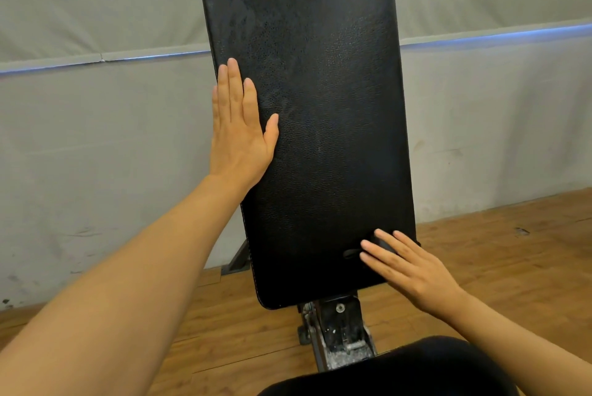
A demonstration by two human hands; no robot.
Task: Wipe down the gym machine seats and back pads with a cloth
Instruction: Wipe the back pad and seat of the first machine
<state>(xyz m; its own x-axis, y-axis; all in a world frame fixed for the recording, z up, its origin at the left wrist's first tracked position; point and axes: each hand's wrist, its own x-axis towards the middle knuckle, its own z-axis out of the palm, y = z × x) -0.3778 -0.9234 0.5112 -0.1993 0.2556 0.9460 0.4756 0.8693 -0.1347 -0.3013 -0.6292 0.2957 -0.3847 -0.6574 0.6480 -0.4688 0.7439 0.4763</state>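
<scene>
The black back pad (315,126) stands in the middle of the view, a long rounded rectangle with its long axis running up and down, its top leaning slightly to the left and away toward the wall. Its grained surface faces the person; faint pale smears show on the upper left part.

The left hand (241,126) lies flat on the pad's left edge about halfway up, fingers straight and together, pointing up, thumb spread toward the middle; it holds nothing. The right hand (407,267) rests on the pad's lower right corner, fingers spread and nearly straight, pointing up and left. Under its fingertips is a small dark cloth (382,243), hard to tell from the pad, pressed against the surface rather than gripped.

Below the pad a metal frame (336,328) with a bolt and scuffed, flaky plates joins it to the machine. The rounded black edge of the seat (400,370) fills the bottom centre, right next to the frame. A dark strut (238,256) shows behind the pad's lower left side.

Behind all this hangs a grey padded wall (105,126) with a pale horizontal seam, meeting a wooden floor (499,254)
</scene>
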